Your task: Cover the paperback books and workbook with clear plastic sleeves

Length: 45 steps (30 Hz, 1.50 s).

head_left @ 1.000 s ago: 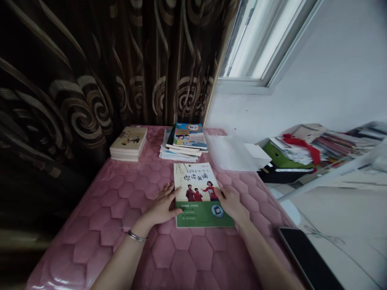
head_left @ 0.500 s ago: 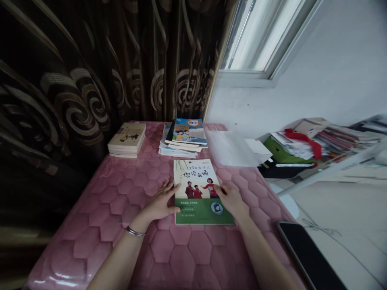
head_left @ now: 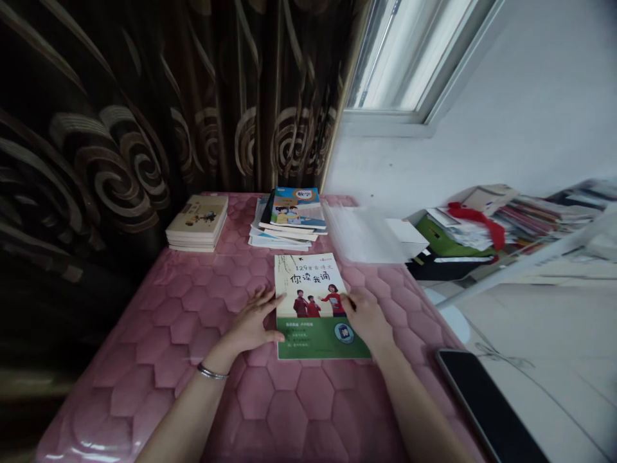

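Little has changed over the last second: the whole view drifts slightly, which looks like head motion, while the book (head_left: 313,307) keeps its place between the hands. My read: it's being steadied in place, not lifted or paged through.

Book lies flat on the worktop (head_left: 284,418), front cover up, pale upper part, green lower band, spine side to the left.

Left hand (head_left: 253,325): fingers spread, lying along the left edge, thumb reaching to the lower part of that edge. Nothing gripped. Bracelet (head_left: 212,373) on that wrist.

Right hand (head_left: 369,321): at the right edge, fingers bent, tips on the cover's margin. Can't tell if it pinches the edge or just rests there; underside hidden. Same pose as half a second ago, as far as I can see.

Around it: tan book stack (head_left: 197,222) at the far left, mixed stack (head_left: 299,209) with a blue cover on top just beyond the book, translucent plastic sheets (head_left: 364,231) right of that. Phone (head_left: 486,405) near the right side of the worktop, well apart from the book. Neither hand touches any of these.
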Tool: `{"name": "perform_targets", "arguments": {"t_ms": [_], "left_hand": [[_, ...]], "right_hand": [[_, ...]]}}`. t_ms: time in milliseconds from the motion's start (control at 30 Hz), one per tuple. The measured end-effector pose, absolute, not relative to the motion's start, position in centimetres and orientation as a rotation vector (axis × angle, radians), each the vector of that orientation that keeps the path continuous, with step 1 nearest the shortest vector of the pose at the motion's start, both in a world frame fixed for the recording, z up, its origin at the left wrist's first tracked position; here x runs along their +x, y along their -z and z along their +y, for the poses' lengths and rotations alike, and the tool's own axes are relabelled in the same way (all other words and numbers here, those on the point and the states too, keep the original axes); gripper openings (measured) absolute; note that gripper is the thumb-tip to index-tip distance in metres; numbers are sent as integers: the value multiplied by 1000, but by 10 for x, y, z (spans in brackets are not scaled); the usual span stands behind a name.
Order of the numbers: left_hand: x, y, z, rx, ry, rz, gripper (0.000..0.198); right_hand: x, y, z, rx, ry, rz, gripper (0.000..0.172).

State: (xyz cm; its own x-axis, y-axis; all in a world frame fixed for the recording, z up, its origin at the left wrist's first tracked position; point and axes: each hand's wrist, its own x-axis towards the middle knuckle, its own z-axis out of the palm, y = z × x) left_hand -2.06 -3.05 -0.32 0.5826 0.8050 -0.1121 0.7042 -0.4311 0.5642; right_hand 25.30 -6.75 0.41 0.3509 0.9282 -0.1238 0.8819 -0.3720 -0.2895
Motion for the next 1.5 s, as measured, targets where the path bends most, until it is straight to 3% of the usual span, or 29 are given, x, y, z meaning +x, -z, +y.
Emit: {"name": "perform_targets", "arguments": {"t_ms": [467,1500], "left_hand": [[-21,9,-31,2298,-185,1196,93],[-23,12,-31,2270,-211,1182,91]], "right_hand": [[257,7,-66,-2360,-322,-1708,29],[248,-2,-73,-2493,-313,-1659,36]]}}
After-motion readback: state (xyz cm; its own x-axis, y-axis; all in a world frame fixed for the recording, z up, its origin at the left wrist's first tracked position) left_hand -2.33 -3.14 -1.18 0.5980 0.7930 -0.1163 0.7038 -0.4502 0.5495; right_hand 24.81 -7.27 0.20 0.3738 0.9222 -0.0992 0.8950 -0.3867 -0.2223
